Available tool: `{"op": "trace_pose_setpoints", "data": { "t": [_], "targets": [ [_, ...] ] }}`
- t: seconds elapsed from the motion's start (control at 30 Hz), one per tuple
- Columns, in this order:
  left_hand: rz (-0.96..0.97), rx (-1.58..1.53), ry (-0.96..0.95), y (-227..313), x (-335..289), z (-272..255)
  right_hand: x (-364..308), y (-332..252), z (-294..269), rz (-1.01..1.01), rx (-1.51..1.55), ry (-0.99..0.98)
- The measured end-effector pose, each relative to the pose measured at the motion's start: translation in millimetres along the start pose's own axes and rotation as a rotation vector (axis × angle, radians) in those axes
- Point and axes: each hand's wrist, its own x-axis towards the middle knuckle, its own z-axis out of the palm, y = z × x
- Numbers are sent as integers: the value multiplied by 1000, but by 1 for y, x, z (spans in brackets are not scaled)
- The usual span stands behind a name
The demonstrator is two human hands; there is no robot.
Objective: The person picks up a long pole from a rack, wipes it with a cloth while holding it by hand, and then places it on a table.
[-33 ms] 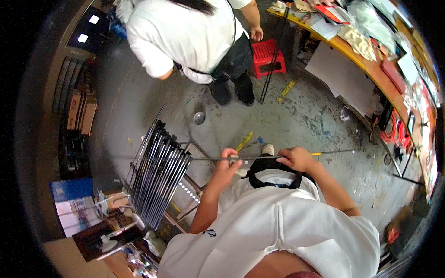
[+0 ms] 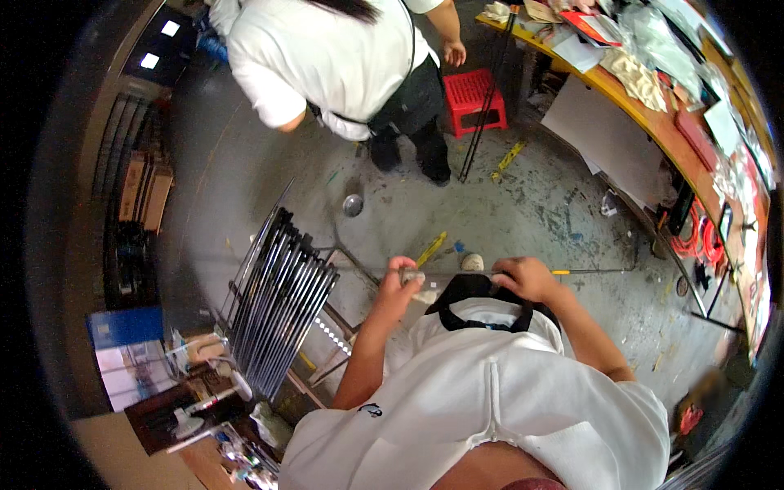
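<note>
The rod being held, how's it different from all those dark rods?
The held rod is one alone, in the left grip and right grip; the dark rods sit in a row, many together. The held rod runs across the view; the dark rods lie slanted. The held rod has a yellow band; I see none on the dark rods. Both are long and thin.

Rods [image 2: 282, 306] left of hands [image 2: 527, 279], table [image 2: 657, 127] right

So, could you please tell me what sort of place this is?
It looks like a workshop or small factory, judging by the row of dark, shiny rods, the thin rod held in the person's left hand and right hand, and the cluttered, yellow-edged workbench.
</note>
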Motion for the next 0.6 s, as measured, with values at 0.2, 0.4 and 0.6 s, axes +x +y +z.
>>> {"op": "trace_pose_setpoints", "data": {
  "t": [0.2, 0.4, 0.6],
  "targets": [
    [22, -469, 90, 34, 0, 34, 8, 9, -40, 114, 97, 134],
    [276, -769, 197, 89, -30, 117, -42, 41, -100, 175, 285, 60],
    [287, -748, 291, 97, -49, 228, -104, 76, -131, 165, 418, 40]
  ]
}}
